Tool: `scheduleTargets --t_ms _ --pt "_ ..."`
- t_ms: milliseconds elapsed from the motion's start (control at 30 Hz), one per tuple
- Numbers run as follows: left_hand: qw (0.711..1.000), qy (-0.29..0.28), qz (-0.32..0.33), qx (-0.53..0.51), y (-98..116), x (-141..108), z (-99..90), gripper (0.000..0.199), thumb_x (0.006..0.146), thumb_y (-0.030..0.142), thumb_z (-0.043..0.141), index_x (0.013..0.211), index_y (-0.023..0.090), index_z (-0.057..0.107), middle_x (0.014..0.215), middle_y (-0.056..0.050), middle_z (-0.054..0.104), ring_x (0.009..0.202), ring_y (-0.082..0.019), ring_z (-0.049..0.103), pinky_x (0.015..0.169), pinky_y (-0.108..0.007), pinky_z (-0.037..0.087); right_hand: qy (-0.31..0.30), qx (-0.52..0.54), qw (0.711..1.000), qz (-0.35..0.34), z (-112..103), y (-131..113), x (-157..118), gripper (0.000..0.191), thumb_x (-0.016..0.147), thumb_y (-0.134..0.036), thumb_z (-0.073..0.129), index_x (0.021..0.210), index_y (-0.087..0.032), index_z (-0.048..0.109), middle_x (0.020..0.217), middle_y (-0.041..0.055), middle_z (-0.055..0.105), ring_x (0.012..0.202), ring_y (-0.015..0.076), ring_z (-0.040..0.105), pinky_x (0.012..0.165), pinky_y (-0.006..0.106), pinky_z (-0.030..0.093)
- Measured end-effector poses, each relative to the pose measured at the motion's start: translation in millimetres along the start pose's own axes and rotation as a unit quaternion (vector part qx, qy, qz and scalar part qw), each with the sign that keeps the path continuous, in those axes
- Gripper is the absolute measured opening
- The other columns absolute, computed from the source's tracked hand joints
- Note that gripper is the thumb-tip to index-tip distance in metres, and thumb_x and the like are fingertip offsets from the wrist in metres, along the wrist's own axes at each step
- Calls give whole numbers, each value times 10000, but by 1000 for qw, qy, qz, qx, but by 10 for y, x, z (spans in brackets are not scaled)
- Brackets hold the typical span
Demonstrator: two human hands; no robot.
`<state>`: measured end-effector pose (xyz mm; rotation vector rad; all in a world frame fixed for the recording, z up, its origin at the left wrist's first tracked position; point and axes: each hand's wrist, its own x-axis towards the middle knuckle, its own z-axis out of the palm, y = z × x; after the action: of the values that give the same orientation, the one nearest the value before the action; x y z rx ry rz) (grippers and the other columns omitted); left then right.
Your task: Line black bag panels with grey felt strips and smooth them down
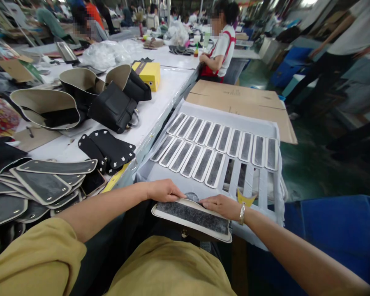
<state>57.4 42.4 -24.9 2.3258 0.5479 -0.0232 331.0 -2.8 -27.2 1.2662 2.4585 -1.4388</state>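
Note:
In front of my body is a long white-edged panel [193,217] with a dark grey, rough-looking strip along its middle. Dark material with a small metal fitting shows just below it; whether the two are joined I cannot tell. My left hand [166,190] grips the panel's far edge near its left end, fingers closed. Farther right along that same edge, my right hand [220,206] is closed on it too, with a bracelet at the wrist. The edge bows up slightly between the hands. Similar panels [197,130] lie in two rows on the cloth-covered rack just beyond.
Left, a white table [160,102] holds black bags [114,107], a yellow box [149,75], black pieces [107,148] and a pile of grey panels [46,181]. Cardboard [240,102] lies behind the rack; blue bins [336,230] stand right. A co-worker [220,53] sits farther back.

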Motion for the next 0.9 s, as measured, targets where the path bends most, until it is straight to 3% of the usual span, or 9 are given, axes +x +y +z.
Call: scheduleTargets --t_ms 133,233,500,767,900 --pt "999 -6 24 27 18 -17 7 381 807 123 503 1169 197 596 1133 -33 639 1013 -145 609 899 -182 410 -123 59 991 -4 -94 66 123 576 879 -553 339 1334 -214 436 1326 28 492 1199 220 463 1045 343 320" --pt "998 -16 33 48 47 -19 -3 383 811 118 495 1178 177 586 1144 -50 633 1031 -155 600 912 -191 406 -164 64 984 -24 -117 62 197 616 879 -582 305 1367 -216 380 1371 16 439 1240 215 415 1067 323 281" --pt "995 -17 51 80 28 -42 8 395 806 125 502 1192 184 567 1134 -62 640 1016 -179 605 895 -221 428 -143 68 986 -59 -39 -15 377 606 885 -570 309 1373 -215 369 1370 32 440 1217 210 443 1059 329 301" --pt "999 -1 42 20 -50 -72 37 411 815 117 485 1207 219 558 1169 -30 622 1042 -155 592 919 -210 407 -119 83 985 -93 38 -74 518 570 899 -541 306 1338 -197 423 1334 54 482 1194 189 471 1050 346 326" --pt "998 25 15 -56 -130 -208 47 399 831 132 484 1215 211 556 1174 -35 618 1047 -138 590 921 -193 404 -120 84 986 -86 26 -122 553 573 897 -547 299 1337 -202 427 1330 51 487 1198 196 466 1055 356 315"
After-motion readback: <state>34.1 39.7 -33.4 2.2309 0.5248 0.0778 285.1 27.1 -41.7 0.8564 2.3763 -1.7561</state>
